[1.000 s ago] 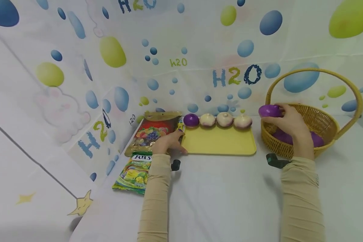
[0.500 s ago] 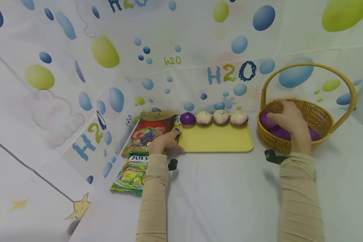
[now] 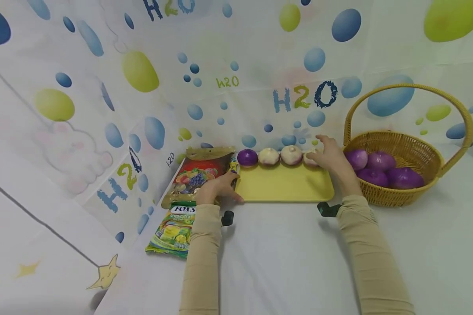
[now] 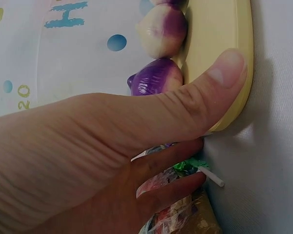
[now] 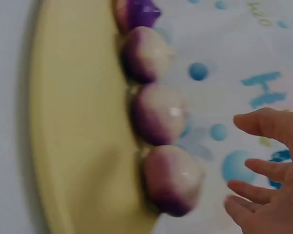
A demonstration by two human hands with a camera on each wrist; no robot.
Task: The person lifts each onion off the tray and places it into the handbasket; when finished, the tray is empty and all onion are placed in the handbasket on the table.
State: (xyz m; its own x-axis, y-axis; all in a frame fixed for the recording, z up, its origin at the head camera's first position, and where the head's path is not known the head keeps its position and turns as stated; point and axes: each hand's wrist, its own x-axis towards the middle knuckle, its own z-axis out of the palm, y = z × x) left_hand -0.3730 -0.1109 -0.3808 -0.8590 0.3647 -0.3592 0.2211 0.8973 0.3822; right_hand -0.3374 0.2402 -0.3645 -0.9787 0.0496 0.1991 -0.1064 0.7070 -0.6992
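My left hand (image 3: pixel 217 187) is at the left end of a yellow tray (image 3: pixel 284 186). In the left wrist view its thumb (image 4: pixel 205 97) lies over the tray's edge, and its fingers stretch out beside a wrapped lollipop (image 4: pixel 212 175). Along the tray's back edge stands a row of onions: a purple onion (image 3: pixel 247 158) at the left, then several white-and-purple ones (image 3: pixel 291 155). My right hand (image 3: pixel 334 159) is over the tray's right end, fingers spread and holding nothing. In the head view it partly hides the rightmost onion (image 5: pixel 171 180); the right wrist view shows them apart.
A wicker basket (image 3: pixel 394 199) with a tall handle stands right of the tray, with several purple onions (image 3: pixel 405 178) inside. Left of the tray lie a red-and-gold fruit-print bag (image 3: pixel 199 170) and a green candy bag (image 3: pixel 173 229). A patterned cloth wall rises behind.
My right hand has lowered a purple onion into the basket and let it go. It has then moved left, over the tray's right end. My left hand has stayed at the tray.
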